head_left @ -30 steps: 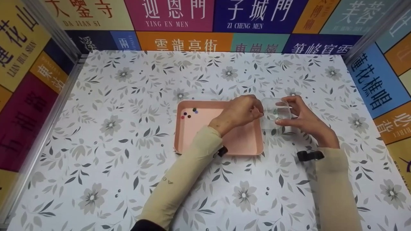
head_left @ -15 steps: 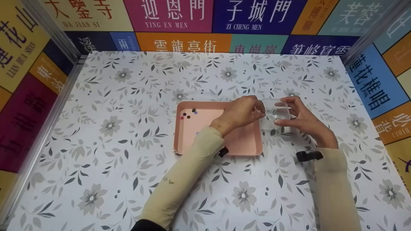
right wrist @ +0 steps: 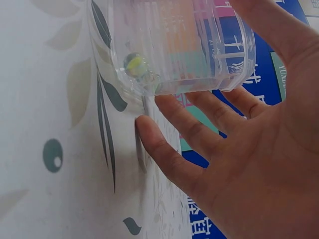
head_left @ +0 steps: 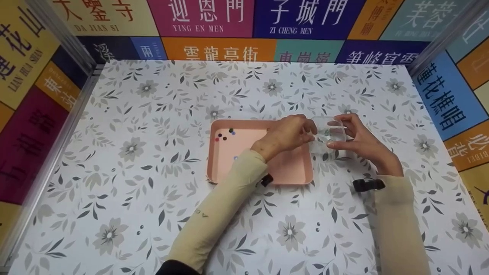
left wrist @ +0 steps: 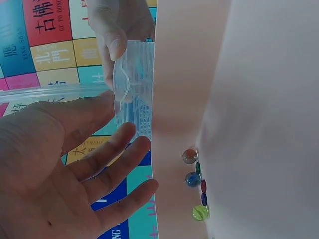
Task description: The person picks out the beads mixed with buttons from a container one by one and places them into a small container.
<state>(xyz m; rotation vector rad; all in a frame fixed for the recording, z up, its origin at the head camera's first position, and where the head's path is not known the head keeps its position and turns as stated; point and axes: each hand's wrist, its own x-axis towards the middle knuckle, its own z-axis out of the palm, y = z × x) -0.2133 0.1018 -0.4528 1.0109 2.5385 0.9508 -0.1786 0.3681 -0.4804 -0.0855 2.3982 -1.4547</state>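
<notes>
A small clear plastic box (head_left: 339, 133) sits on the table just right of a shallow pink tray (head_left: 248, 139). My right hand (head_left: 365, 143) holds its right end between thumb and fingers. Reaching over the tray, my left hand (head_left: 286, 133) has its thumb tip on the box's left edge; the other fingers are spread in the left wrist view, and the index finger is partly hidden. A green-yellow marble (right wrist: 134, 64) lies in the box's corner. Glass marbles (left wrist: 193, 179) and small flat coloured pieces (left wrist: 204, 186) lie along the tray's far left.
A white tabletop (head_left: 153, 210) printed with grey leaves and flowers runs all around. Colourful lettered panels (head_left: 214, 23) wall it at the back and both sides. My left sleeve (head_left: 217, 210) covers part of the tray's front edge.
My left fingertips have dipped slightly onto the box's left edge. A blue dot in the tray now shows beside the left sleeve. The right hand stays in place.
</notes>
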